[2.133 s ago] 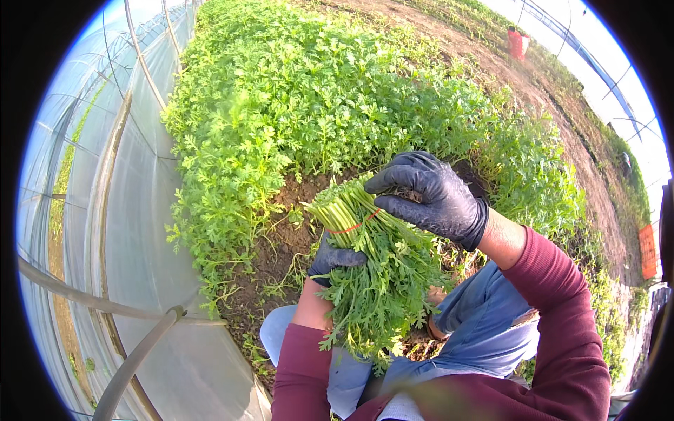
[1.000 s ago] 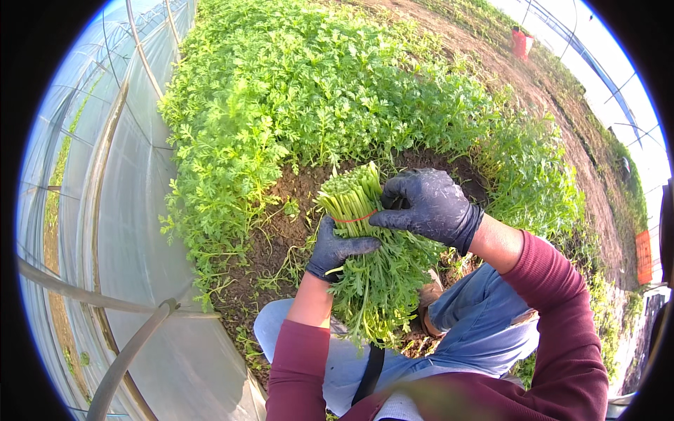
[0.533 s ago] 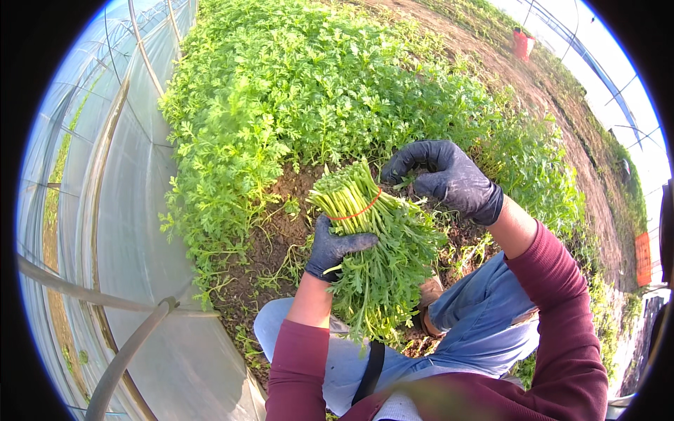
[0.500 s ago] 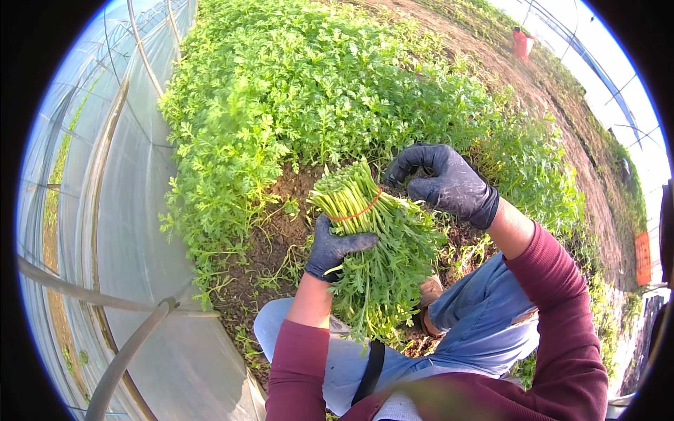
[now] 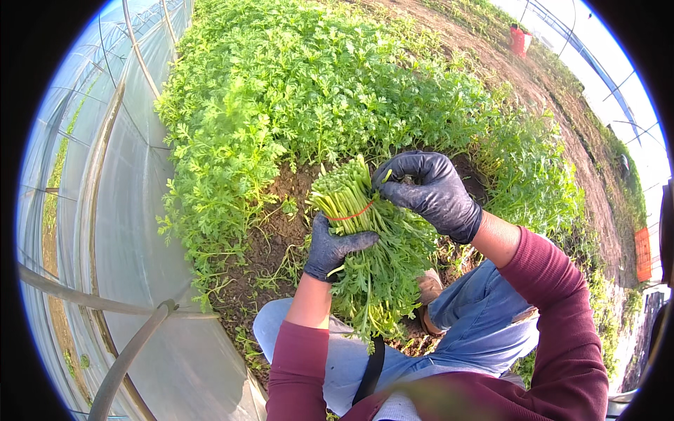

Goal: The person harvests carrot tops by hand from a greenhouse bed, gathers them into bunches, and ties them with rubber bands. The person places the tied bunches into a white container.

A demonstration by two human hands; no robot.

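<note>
A thick bunch of leafy greens (image 5: 382,259) is held over my lap, its pale cut stem ends up and its leaves hanging down. A thin orange-red band (image 5: 351,213) circles the stems. My left hand (image 5: 333,247), in a dark glove, is closed around the bunch just below the band, thumb across the front. At the upper right edge of the stems, my gloved right hand (image 5: 432,193) is closed in a pinch. A small green stem tip (image 5: 387,175) shows at its fingertips; the rest of it is hidden.
Dense leafy plants (image 5: 316,84) grow beyond the bunch, with bare soil (image 5: 270,231) in front of them. A plastic greenhouse wall (image 5: 147,231) and metal pipe (image 5: 130,351) stand at left. An orange crate (image 5: 642,256) and red container (image 5: 519,42) are at right.
My right hand has moved left and slightly down to the bunch's stems, and its fingers have drawn together. The left hand still holds the bunch in about the same place.
</note>
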